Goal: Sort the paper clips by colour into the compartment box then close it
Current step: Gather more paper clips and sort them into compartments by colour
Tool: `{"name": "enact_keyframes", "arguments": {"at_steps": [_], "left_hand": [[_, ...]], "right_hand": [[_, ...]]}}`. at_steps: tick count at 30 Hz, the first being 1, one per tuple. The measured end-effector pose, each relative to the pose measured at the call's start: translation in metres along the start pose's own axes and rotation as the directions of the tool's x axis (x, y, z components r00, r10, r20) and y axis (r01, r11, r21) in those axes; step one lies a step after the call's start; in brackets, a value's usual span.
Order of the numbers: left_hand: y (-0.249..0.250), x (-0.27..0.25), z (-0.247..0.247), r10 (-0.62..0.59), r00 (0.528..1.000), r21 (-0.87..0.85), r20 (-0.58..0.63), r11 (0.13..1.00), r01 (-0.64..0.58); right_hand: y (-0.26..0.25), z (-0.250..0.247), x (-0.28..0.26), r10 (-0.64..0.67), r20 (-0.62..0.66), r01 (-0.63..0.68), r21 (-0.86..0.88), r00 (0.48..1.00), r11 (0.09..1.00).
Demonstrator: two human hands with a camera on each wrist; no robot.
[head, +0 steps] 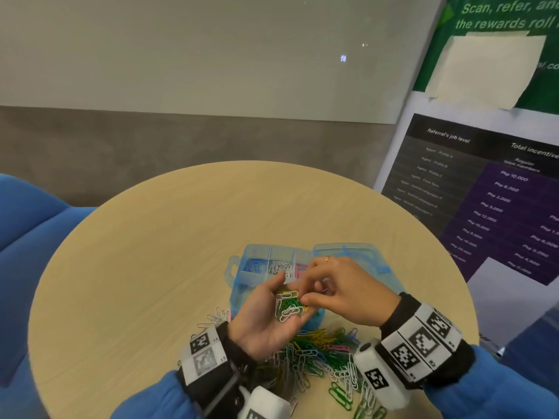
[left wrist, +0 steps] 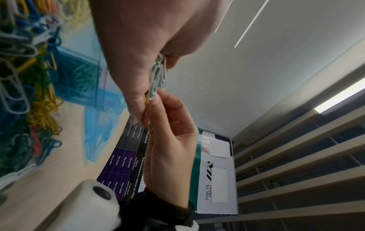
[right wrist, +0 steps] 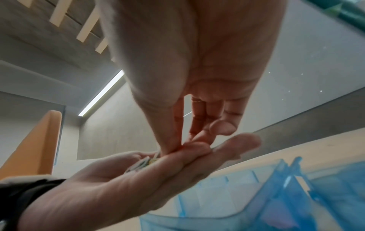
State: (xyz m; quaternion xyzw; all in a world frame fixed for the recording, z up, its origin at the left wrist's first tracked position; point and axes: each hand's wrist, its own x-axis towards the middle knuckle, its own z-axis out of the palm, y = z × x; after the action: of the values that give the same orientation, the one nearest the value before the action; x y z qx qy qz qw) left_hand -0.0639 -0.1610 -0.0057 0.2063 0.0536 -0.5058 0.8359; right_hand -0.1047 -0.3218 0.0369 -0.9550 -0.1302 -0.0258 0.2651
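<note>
My left hand (head: 266,316) is palm up over the near half of the clear blue compartment box (head: 242,278), cupping a bunch of white, green and yellow paper clips (head: 287,306). From above, the thumb and forefinger of my right hand (head: 305,290) reach into that bunch and pinch a clip; the right wrist view shows them pressed onto the left palm (right wrist: 173,148). The box's far compartments hold blue clips (head: 254,265), white clips (head: 279,266) and pink clips (head: 300,270). Its lid (head: 348,251) lies open to the right, partly hidden by my right hand.
A loose pile of mixed clips (head: 317,355) lies on the round wooden table (head: 151,252) between my wrists and the box. A blue seat (head: 30,231) stands at the left and a printed poster board (head: 484,192) at the table's right edge.
</note>
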Motion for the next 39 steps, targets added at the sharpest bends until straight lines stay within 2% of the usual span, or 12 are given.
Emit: {"name": "enact_keyframes", "arguments": {"at_steps": [4,6,9,11,16,18,20,23,26,30,35,39], "left_hand": [[-0.003,0.007,-0.005,0.012,1.000,-0.062,0.015,0.998,-0.011],[-0.004,0.009,-0.006,0.026,1.000,-0.111,0.003,0.994,-0.026],[0.002,0.011,-0.009,0.077,0.997,-0.200,-0.016,0.977,-0.079],[0.008,0.012,-0.012,0.119,0.993,-0.252,-0.025,0.960,-0.121],[0.017,0.007,-0.015,0.226,0.973,-0.235,-0.049,0.944,-0.232],[0.018,0.005,-0.016,0.259,0.965,-0.194,-0.034,0.946,-0.261],[0.019,0.004,-0.017,0.277,0.961,-0.162,-0.019,0.947,-0.276],[0.018,0.005,-0.017,0.278,0.961,-0.129,0.001,0.953,-0.275],[0.013,0.006,-0.017,0.261,0.965,-0.069,0.008,0.963,-0.260],[0.008,0.009,-0.018,0.235,0.969,-0.025,0.070,0.972,-0.234],[0.008,0.010,-0.020,0.222,0.973,-0.120,0.061,0.970,-0.213],[0.012,0.011,-0.020,0.239,0.971,-0.147,0.013,0.961,-0.235]], "right_hand": [[0.004,0.002,-0.003,0.025,-0.081,-0.023,0.024,0.996,0.999],[0.007,0.000,-0.004,0.059,-0.161,-0.049,0.066,0.985,0.997],[0.013,-0.004,-0.004,0.112,-0.332,-0.082,0.102,0.937,0.991],[0.015,-0.003,-0.004,0.140,-0.399,-0.104,0.109,0.906,0.989],[0.018,0.009,-0.001,0.209,-0.326,-0.180,0.118,0.922,0.977],[0.016,0.012,0.000,0.224,-0.284,-0.212,0.072,0.932,0.975],[0.010,0.013,0.002,0.219,-0.299,-0.225,0.015,0.929,0.974],[-0.006,0.011,0.008,0.149,-0.326,-0.150,0.022,0.934,0.989],[-0.018,0.016,0.015,0.090,-0.209,-0.081,0.053,0.974,0.995],[-0.017,0.024,0.024,0.146,-0.126,-0.151,-0.031,0.981,0.988],[-0.019,0.020,0.025,0.160,-0.154,-0.149,0.080,0.975,0.986],[-0.017,0.010,0.017,0.190,-0.278,-0.151,0.155,0.942,0.976]]}}
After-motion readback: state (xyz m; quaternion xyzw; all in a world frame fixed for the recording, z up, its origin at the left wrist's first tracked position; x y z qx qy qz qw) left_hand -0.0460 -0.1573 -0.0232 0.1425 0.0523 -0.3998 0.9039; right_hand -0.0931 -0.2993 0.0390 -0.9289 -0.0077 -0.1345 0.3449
